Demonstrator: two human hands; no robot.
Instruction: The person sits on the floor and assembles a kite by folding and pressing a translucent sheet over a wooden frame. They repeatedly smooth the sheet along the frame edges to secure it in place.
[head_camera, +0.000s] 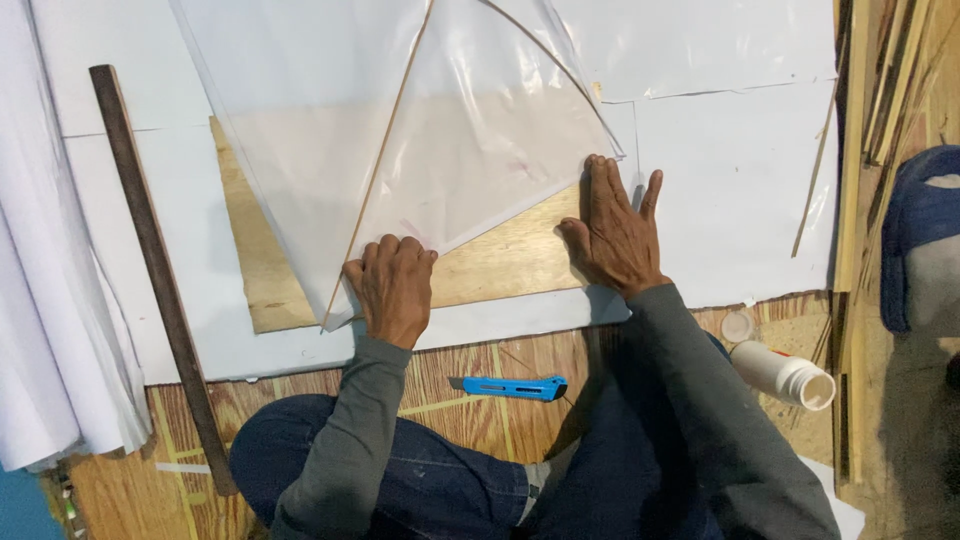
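Two hands pin the plastic kite sheet (440, 130) on my plywood board (500, 262); left hand (392, 285) curled in a closed grip on its lower corner, right hand (615, 232) flat and spread wide; smoothing step, I judge; next calls for the blue utility knife (515, 387).

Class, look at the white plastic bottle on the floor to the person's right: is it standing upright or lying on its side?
Lying on its side: the white plastic bottle rests lengthwise on the wooden floor, its mouth pointing sideways.

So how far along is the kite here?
Done: the thin sticks already lie crossed under the clear plastic sheet on the plywood board. In hand: the left hand and right hand press down its lower edge. Left: that edge looks unfinished; the blue cutter and white glue bottle lie unused.
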